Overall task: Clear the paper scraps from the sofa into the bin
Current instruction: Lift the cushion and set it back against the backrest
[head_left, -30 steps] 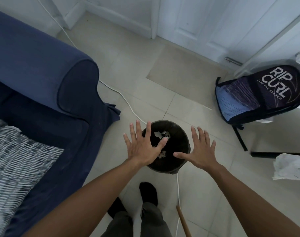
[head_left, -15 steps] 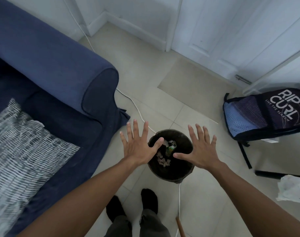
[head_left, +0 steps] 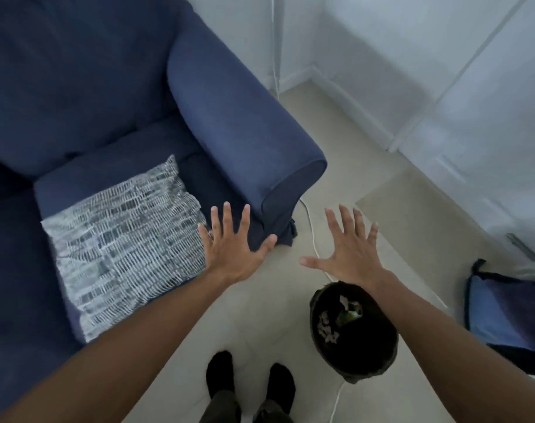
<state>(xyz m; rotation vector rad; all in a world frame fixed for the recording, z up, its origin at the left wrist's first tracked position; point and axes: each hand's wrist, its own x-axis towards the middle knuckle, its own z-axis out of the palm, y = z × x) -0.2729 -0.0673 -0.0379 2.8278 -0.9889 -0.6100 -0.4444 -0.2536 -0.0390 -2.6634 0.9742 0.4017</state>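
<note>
Both hands are extended forward, palms down, fingers spread wide, grasping nothing. The left hand (head_left: 232, 254) sits at centre frame, over the front corner of the sofa (head_left: 113, 96), between the patterned cushion (head_left: 122, 239) and the end of the sofa's armrest (head_left: 247, 129). Contact with the fabric cannot be confirmed. The right hand (head_left: 348, 254) is just right of centre, above the tiled floor (head_left: 260, 315), its forearm crossing the upper right rim of the bin (head_left: 353, 334).

The bin, dark and round, stands on the floor in the lower right of centre, well apart from the sofa. Paper scraps (head_left: 328, 326) lie inside it, pale pieces at left and upper centre, beside a small green item. The visible sofa seat and cushion surface appear blurred; scraps there cannot be made out.

A white cable (head_left: 310, 227) runs along the floor past the armrest end. A blue bag (head_left: 504, 312) rests at the right edge. Two dark-socked feet (head_left: 249, 383) stand at bottom centre.
</note>
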